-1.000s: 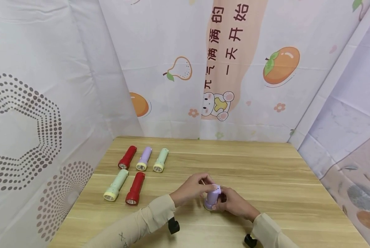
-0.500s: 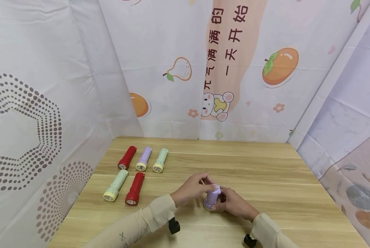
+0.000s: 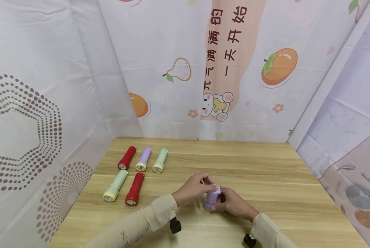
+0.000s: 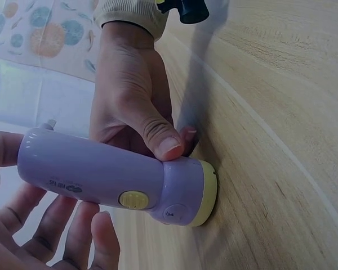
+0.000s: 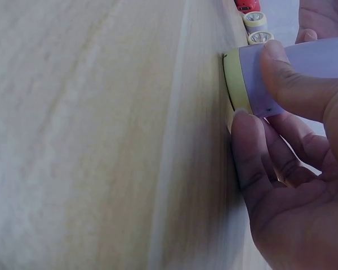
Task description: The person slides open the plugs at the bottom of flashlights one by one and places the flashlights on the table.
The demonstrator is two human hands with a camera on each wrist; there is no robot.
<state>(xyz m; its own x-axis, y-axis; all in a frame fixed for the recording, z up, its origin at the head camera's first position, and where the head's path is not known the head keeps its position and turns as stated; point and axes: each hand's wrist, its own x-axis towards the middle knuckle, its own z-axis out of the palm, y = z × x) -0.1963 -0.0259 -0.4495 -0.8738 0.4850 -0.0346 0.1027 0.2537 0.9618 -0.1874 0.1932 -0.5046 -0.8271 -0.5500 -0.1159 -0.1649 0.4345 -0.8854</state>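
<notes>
Head view: one purple flashlight (image 3: 211, 199), lens end down on the wooden table (image 3: 265, 165), between your hands; your left hand (image 3: 192, 190) pinches its upper tail end, your right hand (image 3: 235, 205) grips it low. Likely fault: tipping, should your left thumb push off-centre. Five more flashlights (image 3: 136, 186), well apart on the left, seem at little risk. Left wrist view: one yellow switch (image 4: 134, 200), near your left fingertips; a slip could nudge it. One tail projection (image 4: 49, 124), too small to identify; careless pressure might bend it. Right wrist view: one yellow rim (image 5: 236, 81), your right fingertip just beside it; sliding beneath could tilt the flashlight.
</notes>
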